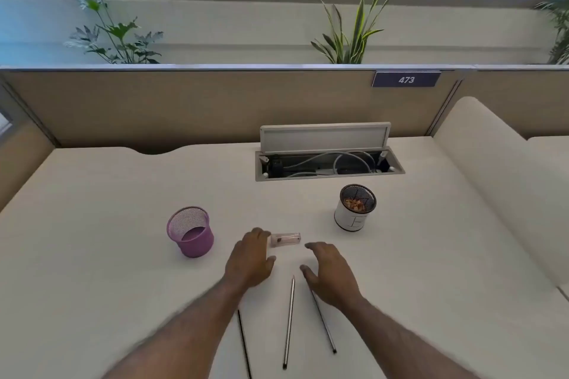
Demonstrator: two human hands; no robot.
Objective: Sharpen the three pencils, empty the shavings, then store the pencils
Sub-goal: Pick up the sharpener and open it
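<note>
I see white desk [123, 209]. Left hand [251, 258] open, fingertips touching clear sharpener [285, 239]; right hand [331, 272] open, empty, just right of it. Three pencils [289, 321] near wrists. Purple mesh cup [190, 231] left of fingers.

Three pencils lie on the desk near the front edge, roughly parallel, tips pointing away. The left pencil [243, 344] is dark and partly under a forearm, the middle pencil [289, 321] is lighter with a sharpened point, and the right pencil [324, 324] is dark too. The sharpener [285, 239], a small clear box, lies on its side further back. The purple mesh cup [191, 232] stands left, empty. The white cup [354, 208], back right, holds shavings.
</note>
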